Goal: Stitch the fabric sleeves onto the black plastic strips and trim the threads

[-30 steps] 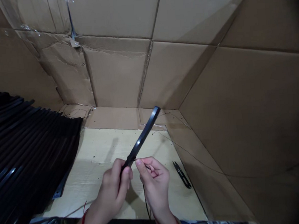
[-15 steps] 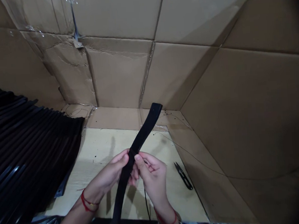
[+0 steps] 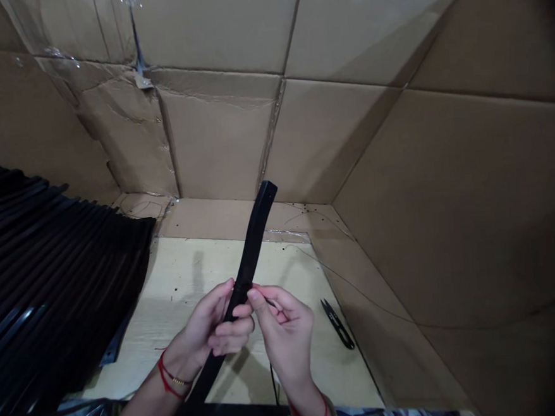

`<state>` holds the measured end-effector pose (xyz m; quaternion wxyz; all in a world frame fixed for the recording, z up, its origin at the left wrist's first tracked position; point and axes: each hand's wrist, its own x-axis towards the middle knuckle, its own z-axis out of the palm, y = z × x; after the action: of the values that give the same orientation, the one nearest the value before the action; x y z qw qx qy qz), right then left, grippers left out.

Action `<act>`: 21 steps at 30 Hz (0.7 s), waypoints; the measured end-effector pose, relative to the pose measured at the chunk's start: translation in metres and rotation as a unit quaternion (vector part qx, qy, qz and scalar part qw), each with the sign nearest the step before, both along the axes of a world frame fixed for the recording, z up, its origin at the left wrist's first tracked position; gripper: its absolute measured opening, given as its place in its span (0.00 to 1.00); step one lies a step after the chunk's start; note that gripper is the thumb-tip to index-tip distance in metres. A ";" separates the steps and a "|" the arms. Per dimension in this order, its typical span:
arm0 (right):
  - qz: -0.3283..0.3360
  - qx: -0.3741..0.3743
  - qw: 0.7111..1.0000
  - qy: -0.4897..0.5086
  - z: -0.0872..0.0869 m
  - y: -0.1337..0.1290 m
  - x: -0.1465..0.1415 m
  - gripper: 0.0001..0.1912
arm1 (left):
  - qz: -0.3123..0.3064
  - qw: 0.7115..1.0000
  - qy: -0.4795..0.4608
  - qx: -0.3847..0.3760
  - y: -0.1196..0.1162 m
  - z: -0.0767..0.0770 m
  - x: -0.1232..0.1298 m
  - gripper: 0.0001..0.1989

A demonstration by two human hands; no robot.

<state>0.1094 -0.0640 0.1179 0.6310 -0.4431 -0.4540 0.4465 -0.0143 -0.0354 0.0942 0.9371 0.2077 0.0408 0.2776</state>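
Hands (image 3: 219, 323), gripping black strap (image 3: 254, 241), more upright (earlier slanted)

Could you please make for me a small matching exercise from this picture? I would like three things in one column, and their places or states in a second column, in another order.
Things:
1. left hand
2. snips
3. strap pile

Places or states:
A. heaped to the left of the hands
B. holding a black strap
C. lying to the right of the hands

Right pairs: 1-B, 2-C, 3-A
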 end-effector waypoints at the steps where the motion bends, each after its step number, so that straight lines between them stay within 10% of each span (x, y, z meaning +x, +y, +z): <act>1: -0.001 -0.006 1.000 -0.001 0.001 0.000 0.000 0.07 | -0.012 1.000 -0.016 -0.011 0.000 -0.001 0.000 0.21; 8: 0.086 -0.040 0.995 -0.017 0.005 0.003 0.008 0.09 | -0.099 0.989 -0.096 -0.047 0.002 -0.011 -0.001 0.20; 21: -0.007 -0.010 0.999 -0.041 0.001 0.003 0.009 0.07 | -0.129 0.989 0.009 -0.073 0.007 -0.009 0.006 0.27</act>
<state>0.1187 -0.0608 0.1189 0.6105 -0.4704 -0.4724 0.4277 -0.0079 -0.0285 0.0852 0.9774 0.1443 0.0421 0.1485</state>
